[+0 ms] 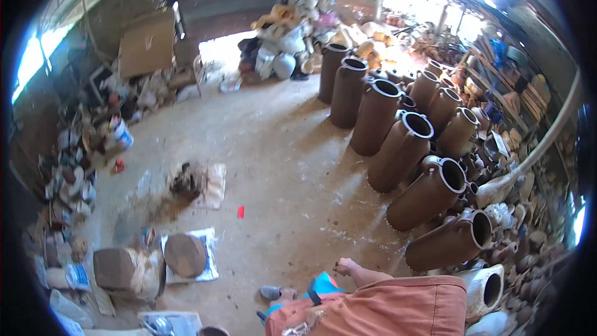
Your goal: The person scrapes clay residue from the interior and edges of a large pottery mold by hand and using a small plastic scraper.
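Note:
My right hand (344, 266) is in front of my orange-brown shirt, its fingers curled. Whether anything lies inside them is too small to make out. It touches none of the jars. Nearest to it is a tall brown clay jar (435, 250) with a dark round mouth. Beyond that jar, a row of similar tall jars with small lugs near the rim, such as this one (418, 202), runs toward the back. My left hand does not show. Below, a grey shoe (270, 292) and turquoise cloth (324, 285) are visible at my body.
Left of me lie a round brown clay slab (185, 255) on a white sheet and a large clay block (115, 269). A dark heap (186, 180) sits farther off beside a pale sheet. White bucket (121, 132), bags (283, 43) and smaller pots line the sides.

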The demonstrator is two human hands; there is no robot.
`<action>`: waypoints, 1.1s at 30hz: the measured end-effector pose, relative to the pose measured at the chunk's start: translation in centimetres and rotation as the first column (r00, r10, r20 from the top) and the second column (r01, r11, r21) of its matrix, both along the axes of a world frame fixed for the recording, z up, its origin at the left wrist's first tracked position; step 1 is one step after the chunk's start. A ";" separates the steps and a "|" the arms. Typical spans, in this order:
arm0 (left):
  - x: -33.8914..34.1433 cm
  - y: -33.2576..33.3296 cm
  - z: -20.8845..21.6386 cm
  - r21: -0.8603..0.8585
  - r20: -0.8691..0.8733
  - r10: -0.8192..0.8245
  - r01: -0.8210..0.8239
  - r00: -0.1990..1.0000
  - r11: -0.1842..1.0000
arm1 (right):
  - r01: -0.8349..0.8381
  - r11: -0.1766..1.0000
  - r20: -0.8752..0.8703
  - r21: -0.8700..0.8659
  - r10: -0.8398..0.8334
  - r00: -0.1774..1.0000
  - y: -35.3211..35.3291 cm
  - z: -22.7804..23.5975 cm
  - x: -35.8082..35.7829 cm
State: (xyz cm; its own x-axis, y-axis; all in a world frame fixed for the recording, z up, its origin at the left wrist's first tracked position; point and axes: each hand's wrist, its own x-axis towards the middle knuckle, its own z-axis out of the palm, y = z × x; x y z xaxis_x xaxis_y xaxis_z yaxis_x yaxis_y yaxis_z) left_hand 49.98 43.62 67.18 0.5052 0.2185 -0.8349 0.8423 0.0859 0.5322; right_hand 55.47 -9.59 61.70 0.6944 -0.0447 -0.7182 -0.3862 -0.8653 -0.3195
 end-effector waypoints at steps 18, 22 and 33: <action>18.4 13.9 3.2 0.189 0.109 0.436 -0.449 0.893 0.873 | 0.029 0.964 -0.178 0.263 0.019 0.984 19.7 0.5 42.5; 22.3 6.9 4.0 0.197 -0.222 0.594 -0.561 0.773 0.804 | -0.190 0.969 0.045 0.158 0.185 0.982 19.0 -2.6 59.1; 30.4 4.7 9.6 0.130 -0.091 0.862 -0.852 0.499 0.507 | -0.543 0.834 0.077 0.098 0.538 0.840 38.2 0.6 80.9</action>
State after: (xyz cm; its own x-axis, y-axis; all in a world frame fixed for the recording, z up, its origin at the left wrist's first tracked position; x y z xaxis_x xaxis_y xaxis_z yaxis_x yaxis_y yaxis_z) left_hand 80.36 48.29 76.73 -0.0665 0.5360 -0.8416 0.4310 0.7761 0.4602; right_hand 136.39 28.57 62.34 0.6155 0.4250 -0.6637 0.1491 -0.8897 -0.4314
